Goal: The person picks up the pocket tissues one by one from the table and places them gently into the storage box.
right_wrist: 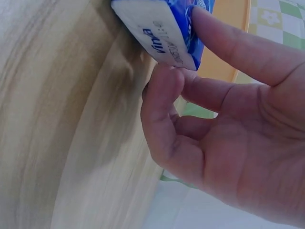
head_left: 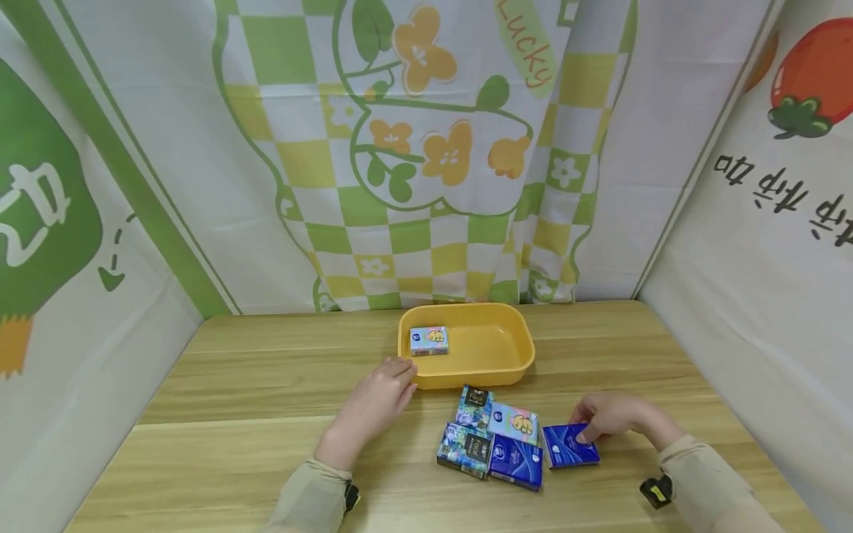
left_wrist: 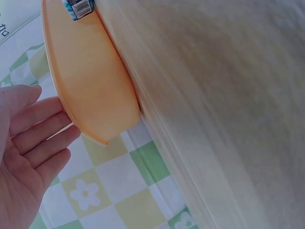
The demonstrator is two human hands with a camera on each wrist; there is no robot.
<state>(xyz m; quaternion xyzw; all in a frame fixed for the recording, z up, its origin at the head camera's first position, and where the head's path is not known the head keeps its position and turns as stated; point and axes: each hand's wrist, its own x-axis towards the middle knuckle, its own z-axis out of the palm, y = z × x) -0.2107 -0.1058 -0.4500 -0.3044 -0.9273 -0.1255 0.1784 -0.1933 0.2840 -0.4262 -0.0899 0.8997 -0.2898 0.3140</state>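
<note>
My right hand (head_left: 609, 414) pinches a dark blue tissue pack (head_left: 570, 446) between thumb and fingers, at the right of the other packs. In the right wrist view, the white, printed end of that pack (right_wrist: 150, 31) shows above the curled fingers. My left hand (head_left: 378, 396) has its fingers stretched out, with the tips right at the near left rim of a yellow tray (head_left: 466, 381). The left wrist view shows those fingers (left_wrist: 45, 126) against the tray's outer wall. Inside the tray, at its left, lies a light blue and pink tissue pack (head_left: 429, 340).
In front of the tray, several tissue packs lie close together: two green-blue patterned ones (head_left: 474, 407) (head_left: 464, 449), a light blue one (head_left: 514, 423) and a dark blue one (head_left: 516, 460). The wooden table (head_left: 266, 414) meets a printed cloth (head_left: 426, 244) behind the tray.
</note>
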